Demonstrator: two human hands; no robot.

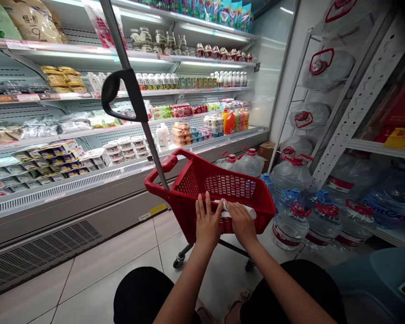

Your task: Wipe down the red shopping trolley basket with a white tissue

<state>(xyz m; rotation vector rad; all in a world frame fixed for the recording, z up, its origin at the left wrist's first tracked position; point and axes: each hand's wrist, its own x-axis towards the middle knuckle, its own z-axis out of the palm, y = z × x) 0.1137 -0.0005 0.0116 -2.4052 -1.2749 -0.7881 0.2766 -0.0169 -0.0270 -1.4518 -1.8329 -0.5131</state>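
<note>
A red plastic shopping cart (189, 211) stands on the floor in front of me, with a grey pole and black handle (140, 96) rising at its left end. Flat against the cart's near side lies my left hand (208, 220), its fingers spread and pointing up, holding nothing. To its right, my right hand (241, 220) presses a white cloth (249, 211) against the upper part of the same side. The cloth sticks out beyond the fingers, and the rest of it is hidden under the hand.
A lit refrigerated case (114, 173) with dairy products and drinks runs along the left and back. Large water bottles (290, 225) stand on the floor at the right, near a white metal shelf (388, 150). My bent knees are below.
</note>
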